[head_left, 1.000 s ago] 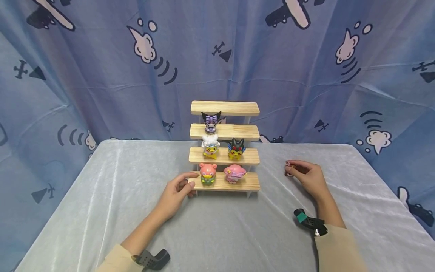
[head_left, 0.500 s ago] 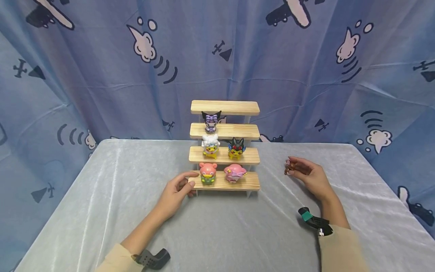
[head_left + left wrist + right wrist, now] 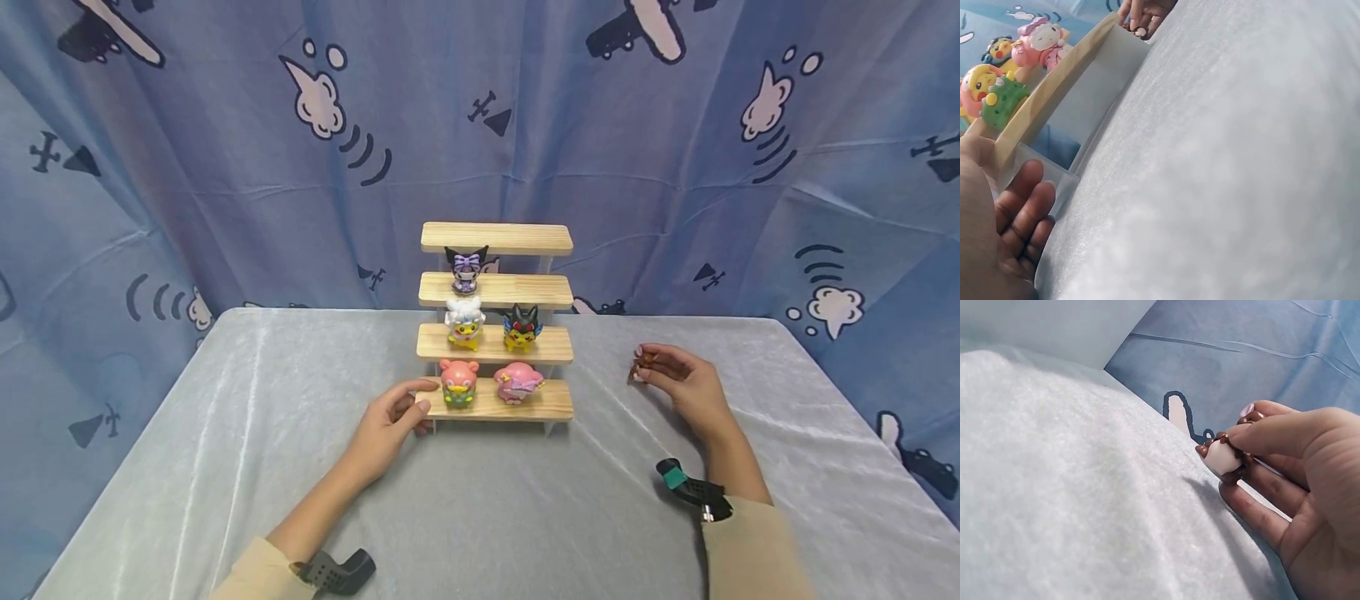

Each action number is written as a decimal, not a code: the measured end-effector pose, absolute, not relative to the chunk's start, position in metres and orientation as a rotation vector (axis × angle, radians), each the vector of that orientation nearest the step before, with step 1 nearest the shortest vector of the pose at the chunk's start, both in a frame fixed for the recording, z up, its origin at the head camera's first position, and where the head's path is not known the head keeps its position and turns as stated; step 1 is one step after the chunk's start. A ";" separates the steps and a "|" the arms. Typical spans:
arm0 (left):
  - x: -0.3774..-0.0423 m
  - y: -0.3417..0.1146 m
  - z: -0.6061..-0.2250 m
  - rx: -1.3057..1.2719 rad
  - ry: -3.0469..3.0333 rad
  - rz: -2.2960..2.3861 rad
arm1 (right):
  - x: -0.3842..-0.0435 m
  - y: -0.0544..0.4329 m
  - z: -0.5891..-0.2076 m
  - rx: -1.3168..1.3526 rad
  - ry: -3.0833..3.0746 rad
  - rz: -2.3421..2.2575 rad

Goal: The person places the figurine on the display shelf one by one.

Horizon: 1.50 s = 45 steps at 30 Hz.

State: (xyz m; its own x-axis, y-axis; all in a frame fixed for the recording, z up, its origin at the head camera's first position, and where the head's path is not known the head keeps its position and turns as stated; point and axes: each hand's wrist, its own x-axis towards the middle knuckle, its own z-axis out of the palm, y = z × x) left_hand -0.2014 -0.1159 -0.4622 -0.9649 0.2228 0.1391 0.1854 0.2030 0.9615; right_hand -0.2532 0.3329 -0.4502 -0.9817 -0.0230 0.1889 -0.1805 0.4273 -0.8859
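My left hand (image 3: pixel 384 432) grips the left end of the bottom board of a four-tier wooden display stand (image 3: pixel 555 402). In the left wrist view its fingers (image 3: pixel 1030 206) curl beside the stand's clear leg. Out to the right, my right hand (image 3: pixel 697 398) pinches a small brown-and-white figurine (image 3: pixel 1222 457) between thumb and fingers, low over the cloth. The fingers hide part of it. On the bottom board sit a pink-and-green figurine (image 3: pixel 458 385) and a pink figurine (image 3: pixel 517 383).
Higher up the stand are a white-hooded yellow figurine (image 3: pixel 465 325), a black-hooded yellow figurine (image 3: pixel 521 328) and a black-and-purple figurine (image 3: pixel 466 273). A pale velvety cloth (image 3: pixel 495 517) covers the table. Behind hangs a blue patterned curtain (image 3: pixel 450 183).
My right hand has shifted slightly right, and the figurine turns a little in its fingers. The left hand and the stand have stayed put.
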 end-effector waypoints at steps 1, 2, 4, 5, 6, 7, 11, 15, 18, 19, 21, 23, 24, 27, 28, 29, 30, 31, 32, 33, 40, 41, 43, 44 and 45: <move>-0.201 -0.116 -0.462 0.409 2.415 1.919 | -0.253 0.333 -0.449 0.178 -2.530 1.590; -0.201 -0.116 -0.462 0.412 2.415 1.918 | -0.253 0.333 -0.447 0.175 -2.535 1.583; -0.201 -0.116 -0.462 0.416 2.419 1.915 | -0.252 0.333 -0.443 0.175 -2.542 1.572; -0.201 -0.116 -0.462 0.421 2.417 1.917 | -0.252 0.332 -0.441 0.175 -2.546 1.559; -0.201 -0.116 -0.462 0.425 2.415 1.919 | -0.252 0.332 -0.438 0.178 -2.547 1.549; -0.201 -0.116 -0.462 0.424 2.416 1.918 | -0.252 0.331 -0.435 0.179 -2.548 1.539; -0.201 -0.115 -0.462 0.418 2.415 1.920 | -0.249 0.327 -0.420 0.203 -2.514 1.522; -0.201 -0.116 -0.462 0.418 2.416 1.919 | -0.245 0.321 -0.403 0.195 -2.487 1.504; -0.201 -0.117 -0.462 0.417 2.414 1.919 | -0.242 0.315 -0.392 0.162 -2.481 1.478; -0.201 -0.117 -0.461 0.413 2.414 1.918 | -0.242 0.313 -0.388 0.157 -2.474 1.473; -0.201 -0.118 -0.462 0.416 2.412 1.920 | -0.240 0.309 -0.381 0.162 -2.457 1.465; -0.201 -0.118 -0.462 0.412 2.410 1.917 | -0.239 0.306 -0.375 0.178 -2.441 1.459; -0.201 -0.118 -0.461 0.412 2.412 1.915 | -0.238 0.304 -0.372 0.188 -2.432 1.464; -0.200 -0.117 -0.461 0.419 2.419 1.908 | -0.237 0.298 -0.363 0.233 -2.405 1.494; -0.200 -0.117 -0.461 0.419 2.423 1.905 | -0.237 0.295 -0.361 0.248 -2.397 1.506; -0.200 -0.117 -0.461 0.422 2.427 1.904 | -0.238 0.293 -0.358 0.262 -2.393 1.508; -0.200 -0.116 -0.461 0.422 2.430 1.906 | -0.238 0.290 -0.356 0.274 -2.391 1.506; -0.200 -0.116 -0.462 0.422 2.431 1.908 | -0.238 0.287 -0.353 0.286 -2.390 1.503; -0.200 -0.116 -0.462 0.423 2.430 1.911 | -0.239 0.284 -0.351 0.297 -2.394 1.493; -0.200 -0.116 -0.462 0.422 2.429 1.914 | -0.240 0.281 -0.348 0.310 -2.395 1.483; -0.200 -0.116 -0.462 0.433 2.418 1.926 | -0.249 0.262 -0.330 0.435 -2.408 1.426; -0.200 -0.116 -0.462 0.432 2.417 1.927 | -0.251 0.259 -0.328 0.460 -2.407 1.423; -0.201 -0.116 -0.462 0.426 2.415 1.929 | -0.256 0.253 -0.323 0.499 -2.408 1.427; -0.201 -0.116 -0.462 0.422 2.413 1.929 | -0.259 0.249 -0.321 0.517 -2.410 1.427; -0.201 -0.116 -0.462 0.416 2.413 1.928 | -0.262 0.246 -0.318 0.530 -2.413 1.429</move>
